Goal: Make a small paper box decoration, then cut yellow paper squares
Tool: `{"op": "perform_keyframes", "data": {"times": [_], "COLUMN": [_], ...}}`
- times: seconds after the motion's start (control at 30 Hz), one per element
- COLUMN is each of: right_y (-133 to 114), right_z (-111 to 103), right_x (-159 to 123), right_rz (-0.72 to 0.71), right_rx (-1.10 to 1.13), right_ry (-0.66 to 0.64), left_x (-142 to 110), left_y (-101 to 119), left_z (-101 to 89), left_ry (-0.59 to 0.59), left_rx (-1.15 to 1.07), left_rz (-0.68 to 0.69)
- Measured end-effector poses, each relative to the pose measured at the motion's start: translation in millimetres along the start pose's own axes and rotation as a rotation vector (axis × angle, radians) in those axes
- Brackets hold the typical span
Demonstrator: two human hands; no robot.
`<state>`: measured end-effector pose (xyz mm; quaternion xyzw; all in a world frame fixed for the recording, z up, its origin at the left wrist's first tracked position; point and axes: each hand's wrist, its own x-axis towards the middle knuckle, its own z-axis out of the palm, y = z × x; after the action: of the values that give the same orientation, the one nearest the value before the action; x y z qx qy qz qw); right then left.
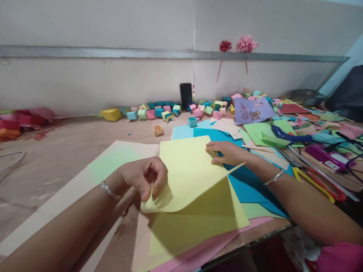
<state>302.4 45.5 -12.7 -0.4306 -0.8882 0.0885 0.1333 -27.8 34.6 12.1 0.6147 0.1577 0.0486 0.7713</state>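
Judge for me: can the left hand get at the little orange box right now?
Probably yes: the orange box sits beyond the left hand, and nothing tall appears to stand between them. That hand is pinching the yellow sheet, though, so it would likely have to let go first.

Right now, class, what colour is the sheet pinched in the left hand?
The sheet is pale yellow, best seen in the head view.

From my head, one camera looks forward and down, close over my left hand [141, 175] and right hand [229, 153], facing the wall [96, 26] beyond the table [78, 130].
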Motion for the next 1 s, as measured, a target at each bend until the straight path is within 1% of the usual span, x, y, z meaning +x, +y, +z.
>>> {"op": "perform_keyframes", "data": {"times": [0.07, 0.13, 0.23, 0.33, 0.43, 0.57, 0.67, 0.73, 0.83, 0.93, 1.0], "right_y": [1.2, 1.5, 1.4, 2.6, 6.8, 15.6, 20.3, 21.2, 19.1, 13.3, 7.7], "right_z": [-0.5, -1.3, -2.0, -1.3, 0.7, 4.6, 7.2, 8.3, 8.8, 8.8, 9.2], "right_x": [-0.4, -0.7, -1.0, -1.1, -0.6, 1.7, 3.7, 4.5, 5.4, 7.7, 10.6], "right_rz": [-0.015, -0.019, -0.016, -0.014, -0.011, 0.073, 0.13, 0.144, 0.144, 0.11, 0.094], "right_rx": [0.022, 0.042, 0.052, 0.045, 0.037, -0.019, -0.049, -0.051, -0.057, -0.045, 0.001], "right_ry": [-0.058, -0.087, -0.09, -0.102, -0.109, -0.07, -0.04, 0.004, 0.06, 0.078, 0.075], "left_x": [2.2, 5.8, 12.2, 18.6, 23.4, 25.3, 24.3, 23.6, 23.5, 24.2, 24.4], "left_y": [-0.1, 0.9, 3.0, 4.5, 4.8, 1.7, -2.6, -5.7, -9.1, -10.4, -10.3], "left_z": [-0.2, 1.5, 6.4, 12.9, 19.2, 23.8, 23.0, 21.6, 20.5, 21.8, 23.4], "left_ry": [-0.104, -0.207, -0.318, -0.366, -0.405, -0.474, -0.531, -0.536, -0.495, -0.444, -0.426], "left_rx": [0.072, 0.129, 0.184, 0.192, 0.181, 0.158, 0.163, 0.165, 0.141, 0.112, 0.1], "left_rz": [-0.109, -0.192, -0.227, -0.208, -0.226, -0.252, -0.322, -0.358, -0.346, -0.357, -0.375]}}
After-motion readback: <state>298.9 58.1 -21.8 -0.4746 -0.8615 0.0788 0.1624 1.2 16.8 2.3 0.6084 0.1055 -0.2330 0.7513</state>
